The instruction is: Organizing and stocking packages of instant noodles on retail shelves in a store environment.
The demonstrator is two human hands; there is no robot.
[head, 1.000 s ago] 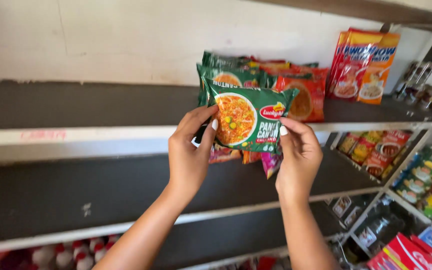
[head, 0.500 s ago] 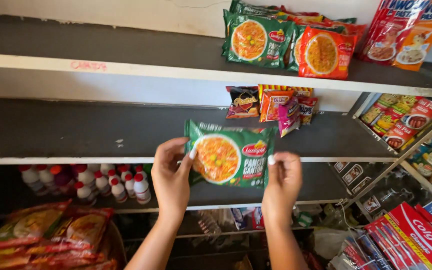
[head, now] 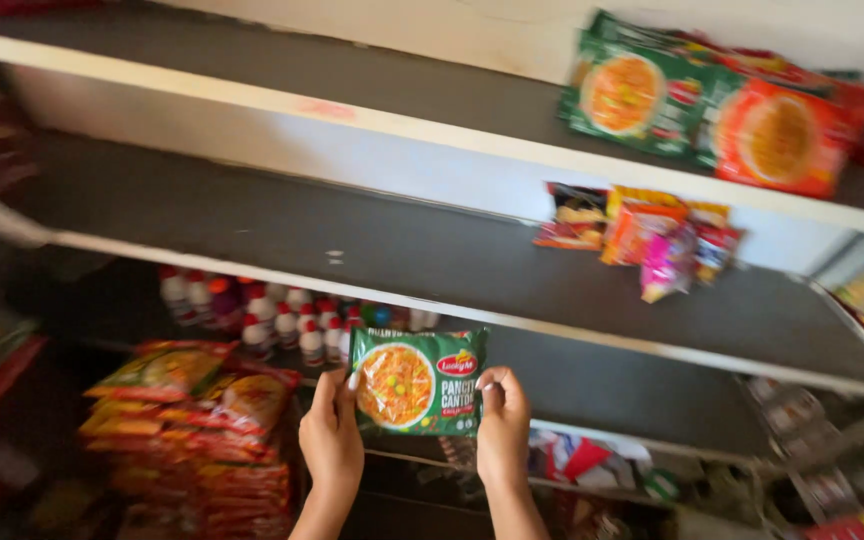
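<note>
A green noodle packet with a picture of orange noodles is held flat and facing me, low in the view, in front of a dark shelf. My left hand grips its left edge and my right hand grips its right edge. More green and orange noodle packets lie on the top shelf at the upper right.
Small snack packets hang or lean at the back of the middle shelf. Small white bottles with red caps stand on a lower shelf. A stack of orange packets sits at the lower left. More goods fill racks at the right.
Both hands have carried the green packet down from the top shelf to below the middle shelf, and my view has dropped and swung left.
</note>
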